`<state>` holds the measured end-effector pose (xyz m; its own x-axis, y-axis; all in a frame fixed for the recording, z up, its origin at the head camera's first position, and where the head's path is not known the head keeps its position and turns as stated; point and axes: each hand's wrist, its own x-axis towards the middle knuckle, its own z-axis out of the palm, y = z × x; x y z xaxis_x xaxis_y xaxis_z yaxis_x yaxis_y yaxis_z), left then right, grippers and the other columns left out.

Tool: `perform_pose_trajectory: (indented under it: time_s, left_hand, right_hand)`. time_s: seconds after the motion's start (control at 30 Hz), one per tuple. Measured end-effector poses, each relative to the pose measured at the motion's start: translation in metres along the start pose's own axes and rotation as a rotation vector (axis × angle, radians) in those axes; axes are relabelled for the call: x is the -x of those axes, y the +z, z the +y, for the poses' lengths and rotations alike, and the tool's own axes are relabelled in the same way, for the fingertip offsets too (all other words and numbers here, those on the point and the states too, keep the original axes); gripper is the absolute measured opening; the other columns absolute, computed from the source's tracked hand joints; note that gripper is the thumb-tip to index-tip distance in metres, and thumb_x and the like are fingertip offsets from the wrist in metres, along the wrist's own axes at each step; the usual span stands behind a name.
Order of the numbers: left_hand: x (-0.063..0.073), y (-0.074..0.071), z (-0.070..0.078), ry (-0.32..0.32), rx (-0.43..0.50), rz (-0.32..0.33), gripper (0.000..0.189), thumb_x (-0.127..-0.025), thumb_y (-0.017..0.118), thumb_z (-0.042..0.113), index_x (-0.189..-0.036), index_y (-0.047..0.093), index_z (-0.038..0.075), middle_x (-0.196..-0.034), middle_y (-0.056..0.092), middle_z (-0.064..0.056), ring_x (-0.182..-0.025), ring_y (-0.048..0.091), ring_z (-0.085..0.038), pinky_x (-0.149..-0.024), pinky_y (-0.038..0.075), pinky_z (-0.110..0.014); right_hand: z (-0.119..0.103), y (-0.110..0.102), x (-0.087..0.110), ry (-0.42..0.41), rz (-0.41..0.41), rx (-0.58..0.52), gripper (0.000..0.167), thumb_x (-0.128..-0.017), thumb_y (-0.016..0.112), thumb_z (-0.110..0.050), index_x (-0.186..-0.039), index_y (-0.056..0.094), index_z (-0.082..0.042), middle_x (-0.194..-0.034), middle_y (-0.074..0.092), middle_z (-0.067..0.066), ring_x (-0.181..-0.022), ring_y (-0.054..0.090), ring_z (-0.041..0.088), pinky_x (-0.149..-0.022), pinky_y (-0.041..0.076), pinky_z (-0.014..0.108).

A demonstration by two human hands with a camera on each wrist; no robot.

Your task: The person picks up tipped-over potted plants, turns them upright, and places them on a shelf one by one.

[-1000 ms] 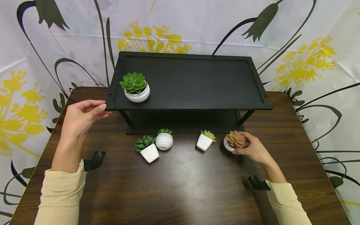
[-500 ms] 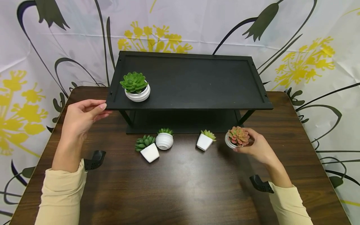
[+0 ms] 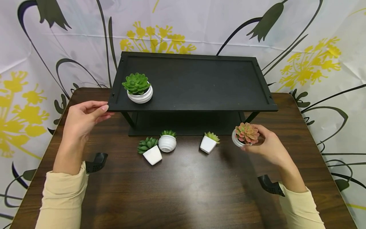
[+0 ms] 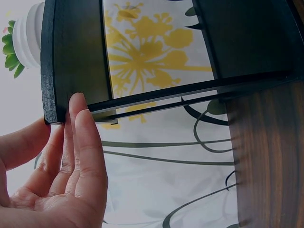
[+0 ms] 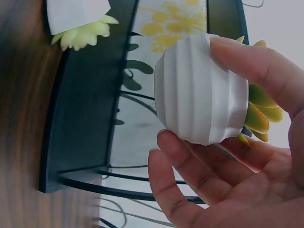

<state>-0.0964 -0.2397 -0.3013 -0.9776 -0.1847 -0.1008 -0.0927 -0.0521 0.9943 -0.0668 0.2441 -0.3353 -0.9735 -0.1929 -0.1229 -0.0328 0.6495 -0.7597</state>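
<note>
My left hand [image 3: 83,121] pinches the front left corner of a black two-tier shelf [image 3: 200,82], thumb on top and fingers beneath, as the left wrist view also shows. In my right hand [image 3: 268,143] is a potted succulent with orange-pink leaves [image 3: 247,133], held above the table near the shelf's front right. Thumb and fingers grip its ribbed white pot [image 5: 199,90] from opposite sides in the right wrist view. A bright green succulent in a white pot [image 3: 140,95] stands on the top tier at the left.
In front of the shelf, a dark green succulent in a square white pot [image 3: 152,155], a round-potted one [image 3: 167,143] and a yellow-green one [image 3: 208,144] lie tipped on the brown wooden table [image 3: 183,190]. A flower-patterned cloth [image 3: 206,25] hangs behind.
My right hand has lifted the orange-pink potted succulent from near the table and moved it slightly right and toward the shelf's height. The left hand has stayed on the shelf corner.
</note>
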Motion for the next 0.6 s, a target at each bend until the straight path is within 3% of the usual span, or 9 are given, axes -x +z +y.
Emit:
perform_pose_trajectory:
  time_s: [0.6]
  left_hand:
    - [0.0, 0.001, 0.0, 0.009, 0.02, -0.009, 0.016, -0.083, 0.062, -0.003, -0.078, 0.069, 0.011, -0.072, 0.066, 0.002, -0.06, 0.066, -0.01, -0.06, 0.056, -0.018]
  right_hand:
    - [-0.018, -0.012, 0.0, -0.042, 0.032, -0.014, 0.061, -0.069, 0.081, -0.012, -0.121, 0.05, -0.004, -0.1, 0.059, 0.009, -0.08, 0.059, 0.008, -0.063, 0.052, 0.018]
